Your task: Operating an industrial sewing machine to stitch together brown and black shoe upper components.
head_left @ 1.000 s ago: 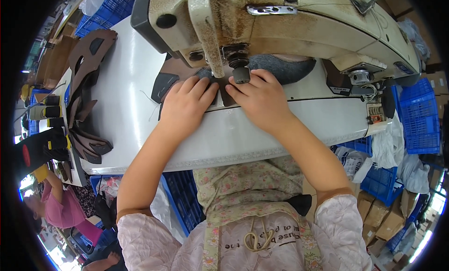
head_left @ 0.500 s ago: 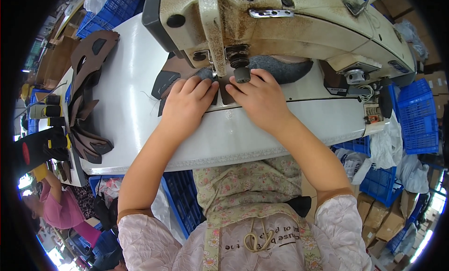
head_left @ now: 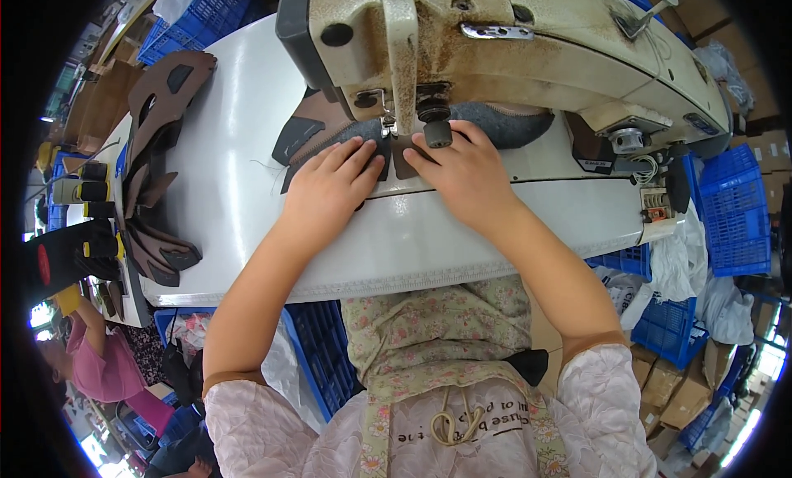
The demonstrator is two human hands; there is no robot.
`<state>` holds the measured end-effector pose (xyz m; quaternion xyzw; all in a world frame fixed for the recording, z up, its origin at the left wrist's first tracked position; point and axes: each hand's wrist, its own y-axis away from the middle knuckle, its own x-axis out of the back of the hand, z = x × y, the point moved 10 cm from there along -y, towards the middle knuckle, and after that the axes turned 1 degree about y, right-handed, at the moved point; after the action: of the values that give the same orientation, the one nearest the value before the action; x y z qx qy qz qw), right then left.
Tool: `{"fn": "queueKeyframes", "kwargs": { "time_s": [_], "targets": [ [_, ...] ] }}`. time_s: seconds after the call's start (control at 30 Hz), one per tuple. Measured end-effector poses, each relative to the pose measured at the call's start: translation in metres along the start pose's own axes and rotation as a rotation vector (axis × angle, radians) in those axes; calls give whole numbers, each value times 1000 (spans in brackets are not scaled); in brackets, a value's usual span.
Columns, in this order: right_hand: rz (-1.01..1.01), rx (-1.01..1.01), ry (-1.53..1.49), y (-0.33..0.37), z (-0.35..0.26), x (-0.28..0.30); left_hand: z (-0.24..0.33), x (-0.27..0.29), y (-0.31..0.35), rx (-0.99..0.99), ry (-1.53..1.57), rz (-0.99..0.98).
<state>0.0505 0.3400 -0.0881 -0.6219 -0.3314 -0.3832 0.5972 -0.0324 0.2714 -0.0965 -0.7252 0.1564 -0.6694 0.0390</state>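
Note:
A brown shoe upper [head_left: 323, 113] with a grey fuzzy lining and dark patches lies under the head of a beige sewing machine [head_left: 544, 61]. The metal presser foot [head_left: 388, 128] comes down on it between my hands. My left hand [head_left: 328, 189] rests flat on the upper's near left part, fingers slightly apart. On the other side, my right hand [head_left: 469, 179] lies with spread fingers on the brown edge, close to a dark round knob [head_left: 438, 133]. Its fingertips are partly hidden behind the knob. The needle point cannot be made out.
More cut brown shoe pieces [head_left: 169, 94] lie stacked at the white table's left edge. Thread spools [head_left: 92, 191] stand beyond them. Blue crates [head_left: 734, 206] and cardboard boxes [head_left: 676, 383] sit at right. A person in pink [head_left: 103, 362] is at lower left.
My left hand's fingers have spread and drawn slightly left from the presser foot. My right hand stays nearly in place on the upper. The whole view has shifted a little.

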Motion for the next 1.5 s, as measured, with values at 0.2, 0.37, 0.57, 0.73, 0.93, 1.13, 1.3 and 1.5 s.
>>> {"fn": "queueKeyframes", "kwargs": {
  "time_s": [0.2,0.37,0.57,0.73,0.93,1.13,1.3,1.5],
  "targets": [
    [5,-64,-12,-8,7,-4,-3,3,-4,49,19,18],
    [45,-68,-2,-10,10,1,-4,-3,-5,92,-11,-65],
    [65,-22,-76,-3,14,1,-12,-2,9,10,94,-11],
    [109,3,-95,-2,13,4,-9,3,9,-47,94,63],
    [93,-3,-92,-6,16,1,-8,5,4,-20,100,84],
    [89,-16,-59,-14,15,5,-9,4,-2,4,93,91],
    [114,-13,-19,-18,16,4,-10,5,-8,-6,62,114],
    [152,-40,-6,-19,20,-2,-13,5,-14,17,26,158]
  ]
}}
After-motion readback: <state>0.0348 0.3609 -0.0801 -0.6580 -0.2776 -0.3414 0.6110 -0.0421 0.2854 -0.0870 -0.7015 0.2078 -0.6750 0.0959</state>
